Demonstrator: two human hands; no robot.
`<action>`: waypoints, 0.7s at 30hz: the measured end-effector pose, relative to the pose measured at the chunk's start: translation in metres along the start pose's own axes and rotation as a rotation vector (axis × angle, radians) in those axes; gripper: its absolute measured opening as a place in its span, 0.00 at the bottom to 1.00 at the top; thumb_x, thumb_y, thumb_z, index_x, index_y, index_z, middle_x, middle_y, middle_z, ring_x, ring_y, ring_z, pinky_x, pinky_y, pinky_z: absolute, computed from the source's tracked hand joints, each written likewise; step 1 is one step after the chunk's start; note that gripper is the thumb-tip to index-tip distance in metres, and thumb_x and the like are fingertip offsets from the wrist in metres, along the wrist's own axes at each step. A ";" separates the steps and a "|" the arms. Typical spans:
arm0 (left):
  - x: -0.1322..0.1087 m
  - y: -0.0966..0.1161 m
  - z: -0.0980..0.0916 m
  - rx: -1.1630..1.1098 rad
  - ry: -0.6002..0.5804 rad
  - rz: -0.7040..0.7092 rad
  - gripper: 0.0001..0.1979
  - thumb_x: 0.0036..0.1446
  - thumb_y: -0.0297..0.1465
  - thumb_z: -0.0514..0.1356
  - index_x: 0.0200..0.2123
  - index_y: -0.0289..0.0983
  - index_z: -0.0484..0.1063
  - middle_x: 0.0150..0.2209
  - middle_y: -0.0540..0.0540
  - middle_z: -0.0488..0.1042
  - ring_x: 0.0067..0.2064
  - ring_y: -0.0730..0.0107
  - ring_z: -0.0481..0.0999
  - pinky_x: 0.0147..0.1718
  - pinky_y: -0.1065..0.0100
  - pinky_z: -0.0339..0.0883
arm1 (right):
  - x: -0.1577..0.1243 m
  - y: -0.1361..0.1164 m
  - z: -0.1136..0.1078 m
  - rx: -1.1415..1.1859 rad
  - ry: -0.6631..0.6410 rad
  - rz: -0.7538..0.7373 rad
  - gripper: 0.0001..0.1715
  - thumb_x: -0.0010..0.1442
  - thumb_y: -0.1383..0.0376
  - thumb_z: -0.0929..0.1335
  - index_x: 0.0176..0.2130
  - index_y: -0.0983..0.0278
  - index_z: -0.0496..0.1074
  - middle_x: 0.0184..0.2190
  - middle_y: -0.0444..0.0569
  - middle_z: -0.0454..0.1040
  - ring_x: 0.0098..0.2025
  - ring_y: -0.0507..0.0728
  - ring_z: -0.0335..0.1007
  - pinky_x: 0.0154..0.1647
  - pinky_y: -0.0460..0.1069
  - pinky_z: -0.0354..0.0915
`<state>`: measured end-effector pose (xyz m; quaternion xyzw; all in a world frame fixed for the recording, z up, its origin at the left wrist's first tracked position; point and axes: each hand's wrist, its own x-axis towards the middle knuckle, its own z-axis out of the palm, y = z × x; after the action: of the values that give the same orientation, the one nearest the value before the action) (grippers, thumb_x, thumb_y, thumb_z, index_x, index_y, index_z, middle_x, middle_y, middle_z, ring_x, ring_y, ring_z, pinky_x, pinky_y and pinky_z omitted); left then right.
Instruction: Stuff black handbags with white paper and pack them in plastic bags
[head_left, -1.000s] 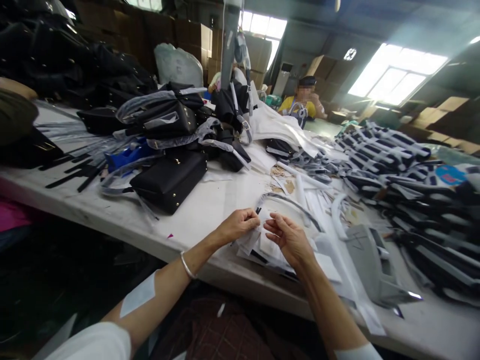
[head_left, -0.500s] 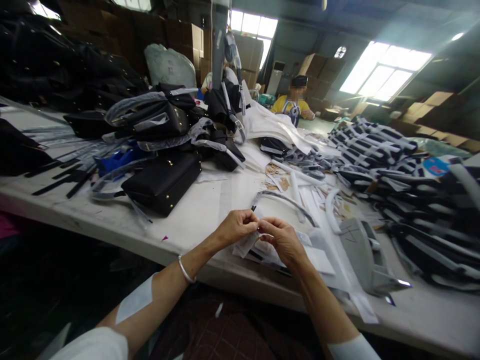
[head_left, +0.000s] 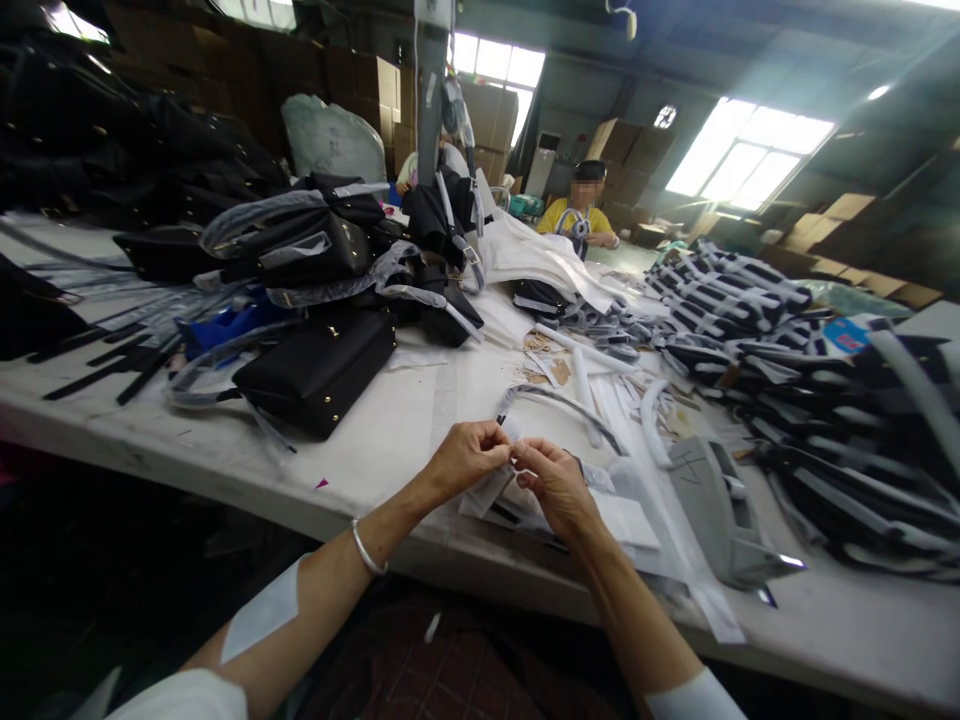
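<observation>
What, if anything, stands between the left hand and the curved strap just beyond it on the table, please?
Nothing visible stands between the left hand and the dark-ended curved strap on the table; whether they touch, I cannot tell.

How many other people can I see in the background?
2: a person in yellow right of the grey post, and a second person partly behind that post. More may be hidden.

on the bench (head_left: 409, 400), a handbag (head_left: 315, 370) lies left of the left hand (head_left: 471, 455), a dispenser (head_left: 709, 510) right of the right hand (head_left: 555, 485), a strap (head_left: 568, 400) beyond both.
</observation>
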<state>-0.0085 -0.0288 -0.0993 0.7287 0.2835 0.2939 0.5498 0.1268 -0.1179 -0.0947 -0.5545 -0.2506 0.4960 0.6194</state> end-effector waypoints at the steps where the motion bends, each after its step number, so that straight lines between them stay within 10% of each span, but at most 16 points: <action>1: 0.001 -0.001 0.000 -0.019 0.005 -0.004 0.10 0.52 0.35 0.60 0.28 0.34 0.73 0.25 0.51 0.73 0.27 0.74 0.67 0.27 0.73 0.58 | -0.001 0.000 0.001 0.036 -0.010 0.013 0.17 0.42 0.56 0.80 0.26 0.65 0.77 0.25 0.44 0.72 0.29 0.50 0.64 0.25 0.43 0.60; 10: -0.002 -0.011 -0.007 -0.051 -0.113 0.023 0.12 0.59 0.40 0.56 0.33 0.36 0.66 0.28 0.54 0.64 0.29 0.74 0.61 0.28 0.72 0.56 | -0.005 -0.006 -0.006 0.499 -0.133 0.119 0.15 0.42 0.66 0.80 0.30 0.61 0.75 0.27 0.39 0.73 0.32 0.49 0.68 0.36 0.45 0.66; 16: -0.008 -0.020 -0.024 0.022 -0.157 0.032 0.10 0.60 0.37 0.56 0.33 0.36 0.67 0.27 0.54 0.63 0.29 0.74 0.60 0.29 0.72 0.55 | -0.014 -0.020 -0.026 0.180 -0.224 0.160 0.16 0.45 0.58 0.81 0.28 0.65 0.77 0.21 0.40 0.67 0.26 0.48 0.62 0.30 0.44 0.63; 21: -0.014 -0.013 -0.027 0.024 -0.320 0.035 0.09 0.61 0.35 0.56 0.33 0.36 0.69 0.27 0.54 0.65 0.29 0.75 0.62 0.29 0.73 0.56 | -0.008 -0.031 -0.027 0.135 -0.009 -0.045 0.16 0.47 0.55 0.79 0.29 0.63 0.78 0.36 0.48 0.79 0.42 0.55 0.72 0.43 0.48 0.68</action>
<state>-0.0389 -0.0186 -0.1075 0.7775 0.1832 0.1803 0.5740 0.1572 -0.1331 -0.0710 -0.5032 -0.2320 0.5002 0.6654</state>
